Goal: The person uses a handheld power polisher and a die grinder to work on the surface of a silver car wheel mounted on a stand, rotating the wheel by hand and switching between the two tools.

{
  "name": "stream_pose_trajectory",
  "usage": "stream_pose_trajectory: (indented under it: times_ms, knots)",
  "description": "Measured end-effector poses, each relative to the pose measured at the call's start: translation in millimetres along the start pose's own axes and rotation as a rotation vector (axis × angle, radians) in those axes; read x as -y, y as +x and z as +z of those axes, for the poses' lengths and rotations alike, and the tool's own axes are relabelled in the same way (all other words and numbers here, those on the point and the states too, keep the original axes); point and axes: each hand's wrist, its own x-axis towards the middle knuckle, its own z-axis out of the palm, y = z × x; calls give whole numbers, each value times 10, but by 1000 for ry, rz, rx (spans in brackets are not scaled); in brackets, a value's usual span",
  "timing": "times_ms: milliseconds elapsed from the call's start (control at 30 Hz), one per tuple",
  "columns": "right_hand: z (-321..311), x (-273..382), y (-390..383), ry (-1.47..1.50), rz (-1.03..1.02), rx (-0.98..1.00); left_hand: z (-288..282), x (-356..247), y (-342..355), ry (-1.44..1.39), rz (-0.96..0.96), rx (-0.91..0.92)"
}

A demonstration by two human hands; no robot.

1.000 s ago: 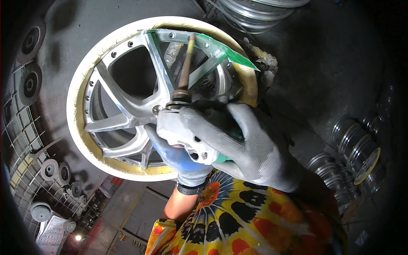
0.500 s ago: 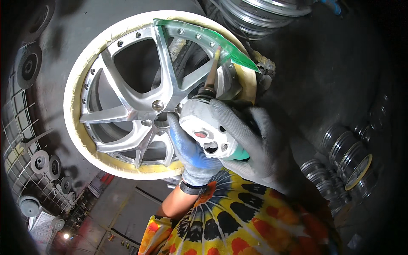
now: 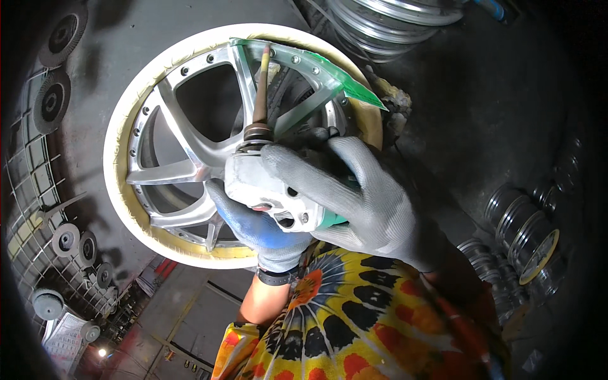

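Dim workshop floor point(image 3: 199, 310) lies behind much of what I see through the head camera. Nearest me is a yellow, red and black patterned garment point(image 3: 316, 323), with a black wristband point(image 3: 277, 277) beside it. My right grip point(image 3: 380, 212), gloved in grey, is clamped around a grey-and-green power tool point(image 3: 272, 187). My left grip point(image 3: 256, 231) sits beneath the tool's head; its fingers are mostly hidden, so I cannot tell whether they close on it. From the tool a tapered bit point(image 3: 261, 95) points up across the silver wheel point(image 3: 183, 126), its tip over the rim's top; contact I cannot make out. The tool and both grips block my sight of the hub and the lower right spokes. Cream wrapping point(image 3: 116, 145) rings the wheel, and green tape point(image 3: 361, 93) lines its upper right edge. Farther off, stacked rims point(image 3: 392, 22) stand at the top, more rims point(image 3: 522, 218) to the right, and a wire rack point(image 3: 30, 149) with abrasive discs point(image 3: 52, 101) on the left.
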Motion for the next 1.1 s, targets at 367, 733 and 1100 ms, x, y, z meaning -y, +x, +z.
stream_pose_trajectory:
  times_ms: [367,733,1100]
  knots:
    - [-23,-84,-340,-50,72,-83,-2,353,-86,-21,-226,-196]
    - [41,-99,-397,-46,114,-88,72,313,-92,126,-225,-318]
    - [76,-130,-294,62,26,-143,159,240,-57,179,-136,-311]
